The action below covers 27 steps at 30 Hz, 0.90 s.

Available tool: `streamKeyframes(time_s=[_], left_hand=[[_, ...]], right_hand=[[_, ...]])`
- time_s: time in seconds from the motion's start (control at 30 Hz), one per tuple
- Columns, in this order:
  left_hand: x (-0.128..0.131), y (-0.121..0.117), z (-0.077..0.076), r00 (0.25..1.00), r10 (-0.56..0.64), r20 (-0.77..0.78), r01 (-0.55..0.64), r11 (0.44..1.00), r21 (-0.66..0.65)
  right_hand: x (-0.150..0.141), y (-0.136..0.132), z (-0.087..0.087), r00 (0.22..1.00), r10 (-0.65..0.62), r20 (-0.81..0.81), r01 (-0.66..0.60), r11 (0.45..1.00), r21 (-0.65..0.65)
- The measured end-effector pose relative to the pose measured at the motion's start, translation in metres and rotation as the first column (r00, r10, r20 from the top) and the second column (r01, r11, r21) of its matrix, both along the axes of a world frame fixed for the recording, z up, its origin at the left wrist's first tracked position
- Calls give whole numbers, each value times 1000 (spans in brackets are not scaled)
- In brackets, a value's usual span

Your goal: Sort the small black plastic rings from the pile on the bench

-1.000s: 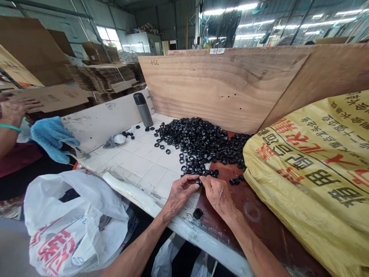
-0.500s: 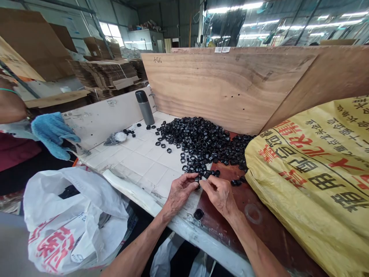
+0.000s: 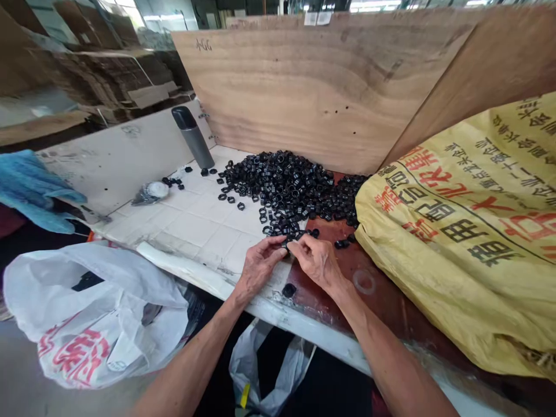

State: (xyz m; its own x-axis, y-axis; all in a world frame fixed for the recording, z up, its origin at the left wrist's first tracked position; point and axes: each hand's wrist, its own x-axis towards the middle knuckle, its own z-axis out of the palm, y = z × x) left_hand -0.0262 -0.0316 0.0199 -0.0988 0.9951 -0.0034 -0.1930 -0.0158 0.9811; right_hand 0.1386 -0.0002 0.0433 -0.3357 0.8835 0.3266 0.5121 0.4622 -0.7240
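Observation:
My left hand [image 3: 259, 267] and my right hand [image 3: 316, 262] meet fingertip to fingertip at the near edge of a heap of small black plastic rings [image 3: 291, 190]. Both pinch one small black ring [image 3: 285, 245] between them. The heap lies on the table against a plywood board [image 3: 304, 92]. One loose black ring [image 3: 289, 289] rests on the table just below my hands.
A big yellow printed sack [image 3: 469, 231] fills the table's right side. A grey flask [image 3: 193, 138] stands at the back left beside a small clear bag [image 3: 150, 192]. A white plastic bag [image 3: 95, 313] hangs at the left below the table edge, a blue cloth [image 3: 35, 188] beyond it.
The view has tipped downward and shifted, so everything sits higher and more to the left. My hands stay together on the ring. The other person's arm at the left has gone out of view.

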Motion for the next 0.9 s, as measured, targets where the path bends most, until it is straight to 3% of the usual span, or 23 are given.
streamKeyframes(time_s=[0.2,0.33,0.5,0.73,0.9], left_hand=[[0,0,0,999,-13,29,13,1000,-1],[1,0,2,999,-24,44,24,1000,-7],[3,-1,2,1000,8,-4,-8,999,52],[1,-2,-1,1000,14,-19,-14,1000,10],[0,0,-7,998,-54,-31,56,996,64]], right_hand=[[1,1,1,1000,24,-19,-24,999,23],[-1,2,-3,993,91,-72,-83,991,105],[-3,1,-12,999,47,23,-48,998,45],[-1,0,-6,1000,17,10,-18,998,60],[-3,2,-6,994,36,-106,-30,998,58]])
